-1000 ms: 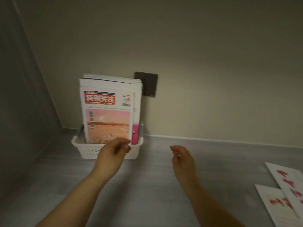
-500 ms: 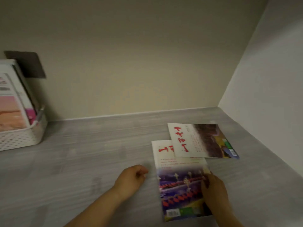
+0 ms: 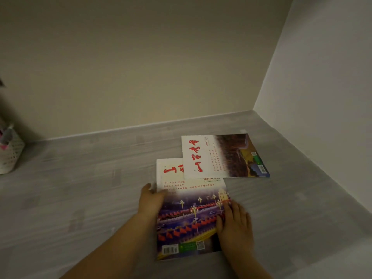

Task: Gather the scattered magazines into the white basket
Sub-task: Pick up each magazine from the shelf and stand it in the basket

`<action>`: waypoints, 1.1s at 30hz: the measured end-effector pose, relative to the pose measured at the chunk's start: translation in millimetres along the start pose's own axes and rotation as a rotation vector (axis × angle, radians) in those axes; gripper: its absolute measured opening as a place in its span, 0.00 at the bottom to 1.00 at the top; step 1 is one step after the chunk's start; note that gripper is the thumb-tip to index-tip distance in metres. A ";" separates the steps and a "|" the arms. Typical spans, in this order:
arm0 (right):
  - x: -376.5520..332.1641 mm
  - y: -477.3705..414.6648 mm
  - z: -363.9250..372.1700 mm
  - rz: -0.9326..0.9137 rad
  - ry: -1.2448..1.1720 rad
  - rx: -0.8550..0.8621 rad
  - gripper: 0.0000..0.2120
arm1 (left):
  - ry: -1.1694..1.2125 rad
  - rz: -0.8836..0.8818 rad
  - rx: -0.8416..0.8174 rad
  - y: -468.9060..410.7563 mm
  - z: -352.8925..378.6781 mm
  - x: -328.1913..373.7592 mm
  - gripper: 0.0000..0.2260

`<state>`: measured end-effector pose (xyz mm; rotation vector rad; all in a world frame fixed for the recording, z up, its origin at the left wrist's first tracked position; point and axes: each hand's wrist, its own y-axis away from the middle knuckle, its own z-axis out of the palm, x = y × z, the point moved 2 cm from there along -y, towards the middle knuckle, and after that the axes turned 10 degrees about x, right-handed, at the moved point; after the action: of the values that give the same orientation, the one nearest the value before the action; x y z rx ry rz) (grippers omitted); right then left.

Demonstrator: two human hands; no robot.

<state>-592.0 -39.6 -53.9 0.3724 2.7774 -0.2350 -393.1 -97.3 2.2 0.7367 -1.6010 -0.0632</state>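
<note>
Two magazines lie on the grey wood-grain surface. The near magazine (image 3: 189,216) has a night street scene with red flags on its cover. The far magazine (image 3: 221,156), white with red calligraphy, overlaps its top right corner. My left hand (image 3: 150,201) is at the near magazine's left edge, its fingers hidden beneath the cover and its thumb beside the edge. My right hand (image 3: 234,224) rests flat on the cover's right side with straight fingers. A sliver of the white basket (image 3: 10,158) shows at the far left, with something pink inside.
A beige wall runs along the back and a white wall (image 3: 322,97) closes the right side, forming a corner just behind the far magazine. Bare grey surface (image 3: 80,188) stretches between the magazines and the basket.
My view swung right from the basket to the two magazines. My left hand has moved from a loose fist on the surface to the near magazine's left edge; my right hand stays on the cover.
</note>
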 end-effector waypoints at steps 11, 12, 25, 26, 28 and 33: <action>-6.7 -3.0 -12.4 0.039 0.015 -0.104 0.26 | -0.268 0.206 -0.418 11.1 -13.1 14.2 0.13; -9.6 -3.7 -14.1 0.052 -0.017 -0.109 0.27 | -0.247 0.225 -0.412 12.0 -18.7 15.2 0.14; -168.1 -6.3 -4.6 0.294 -1.078 -0.361 0.09 | 0.002 0.375 -0.240 -17.7 -198.8 51.6 0.14; -182.4 -5.2 -2.9 0.286 -1.119 -0.391 0.09 | 0.005 0.380 -0.246 -21.7 -216.4 53.8 0.14; -214.5 -1.2 1.0 0.275 -1.158 -0.439 0.09 | 0.002 0.392 -0.245 -29.8 -254.9 56.8 0.14; -324.4 9.4 8.6 0.117 -1.041 -0.413 0.09 | 0.010 0.399 -0.024 -62.0 -356.6 68.4 0.13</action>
<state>-290.8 -106.2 47.6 0.2081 1.7082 0.1491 -42.1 -47.2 101.9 0.3877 -1.7067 0.2105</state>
